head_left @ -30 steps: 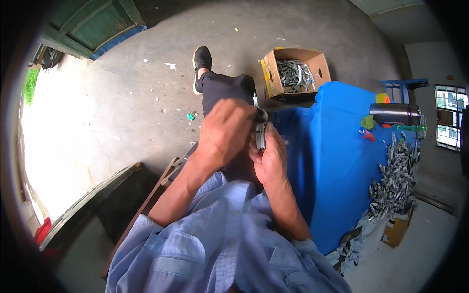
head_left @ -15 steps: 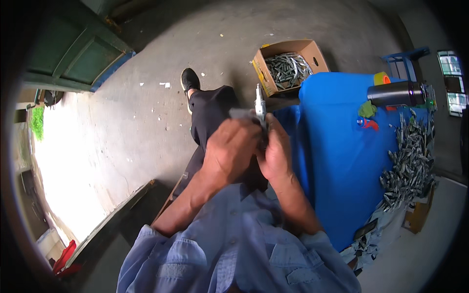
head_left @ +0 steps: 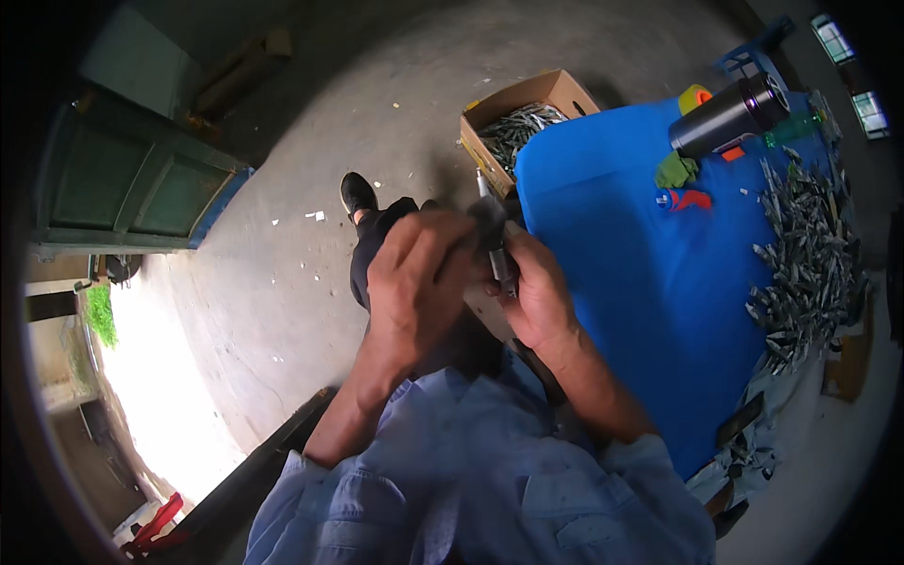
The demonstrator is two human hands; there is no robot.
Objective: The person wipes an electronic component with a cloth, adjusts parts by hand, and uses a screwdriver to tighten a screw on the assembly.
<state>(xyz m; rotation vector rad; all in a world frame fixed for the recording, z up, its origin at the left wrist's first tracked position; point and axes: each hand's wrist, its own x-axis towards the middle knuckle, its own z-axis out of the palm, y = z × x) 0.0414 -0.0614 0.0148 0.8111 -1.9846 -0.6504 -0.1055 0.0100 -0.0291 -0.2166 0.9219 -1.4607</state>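
Observation:
In front of my lap my right hand (head_left: pixel 539 287) is closed around the lower part of a slim metal part (head_left: pixel 498 262), silver with a dark section. A narrow pale tip (head_left: pixel 483 183) sticks up from its far end. My left hand (head_left: pixel 419 273) is just beside it, fingers bent and smeared by motion; whether they grip anything cannot be made out. Between the left fingers and the part there is a dark grey blurred piece (head_left: pixel 487 217), its shape unclear.
To the right lies a blue-covered table (head_left: pixel 621 311) with a dark metal flask (head_left: pixel 725 118), a green cloth (head_left: pixel 676 170), a tape roll (head_left: pixel 695 97) and a heap of small silver pieces (head_left: pixel 805 264). Beyond it stands a cardboard box (head_left: pixel 567 92) of similar pieces. A green door (head_left: pixel 141 188) is at left.
The view has turned, so the table and box sit further left. The metal part stays in my right hand and leans more to the left; my left hand has shifted slightly and is blurred.

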